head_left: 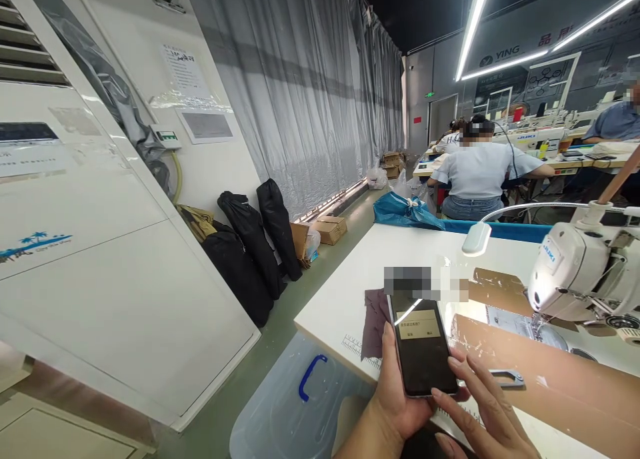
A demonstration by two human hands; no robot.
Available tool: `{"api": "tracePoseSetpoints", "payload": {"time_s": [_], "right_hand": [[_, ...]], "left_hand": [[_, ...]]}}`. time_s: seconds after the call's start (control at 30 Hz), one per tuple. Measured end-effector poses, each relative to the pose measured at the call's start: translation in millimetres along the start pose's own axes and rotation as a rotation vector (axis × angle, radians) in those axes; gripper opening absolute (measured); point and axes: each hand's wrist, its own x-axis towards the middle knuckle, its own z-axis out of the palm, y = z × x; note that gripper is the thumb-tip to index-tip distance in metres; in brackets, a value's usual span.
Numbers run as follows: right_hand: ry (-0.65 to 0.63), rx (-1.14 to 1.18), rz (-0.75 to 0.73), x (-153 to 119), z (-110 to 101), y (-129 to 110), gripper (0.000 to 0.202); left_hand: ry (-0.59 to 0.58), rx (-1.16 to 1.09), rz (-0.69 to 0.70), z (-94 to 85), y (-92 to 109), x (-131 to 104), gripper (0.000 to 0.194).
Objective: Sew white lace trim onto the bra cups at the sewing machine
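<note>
Left hand was nearest; its fingers grasped a phone by the sides of its lower half. Phone was upright in the grip, screen toward the wearer, with a pale dialog box lit on a dark display. Right hand lay just right of it, fingers spread and half bent, gripping nothing, tips at the phone's lower right edge; contact could not be confirmed.

Phone was located above the near left part of a white worktop. Below, to the left, sat a translucent bin with a blue handle. A dark purple cloth lay on the worktop, partly behind the phone. To the right: a grey metal tool beside a brown sheet, and a white sewing machine. A lamp hung over the far side.

Farther off: a blue bag beyond the worktop's far edge, black bags at left, and a seated person in a pale top, back turned.
</note>
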Motion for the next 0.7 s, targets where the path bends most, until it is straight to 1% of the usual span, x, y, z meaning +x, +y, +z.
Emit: {"api": "tracePoseSetpoints", "payload": {"time_s": [0.13, 0.23, 0.33, 0.43, 0.57, 0.7], "right_hand": [[-0.031, -0.085, 0.092, 11.3, -3.1, 1.2, 0.04], [-0.045, -0.111, 0.149, 24.6, -4.6, 2.5, 0.046], [-0.048, -0.11, 0.174, 33.3, -2.8, 4.4, 0.046], [-0.021, -0.054, 0.172, 32.0, -1.1, 6.9, 0.042], [0.03, -0.001, 0.162, 21.6, -5.2, 11.0, 0.035], [0.05, 0.011, 0.155, 17.0, -10.0, 13.9, 0.028]], "left_hand": [[0.031, 0.057, 0.0, 0.5, -0.2, 0.1, 0.093], [0.049, 0.061, 0.031, 0.5, -1.6, 0.6, 0.091], [0.033, 0.066, 0.047, 0.1, -3.0, 0.6, 0.088], [0.03, 0.088, 0.043, 0.5, -2.8, -0.1, 0.086], [0.076, 0.117, -0.002, 2.1, -0.6, -1.0, 0.089], [0.044, 0.122, -0.026, 1.9, 0.0, -0.5, 0.094]]}}
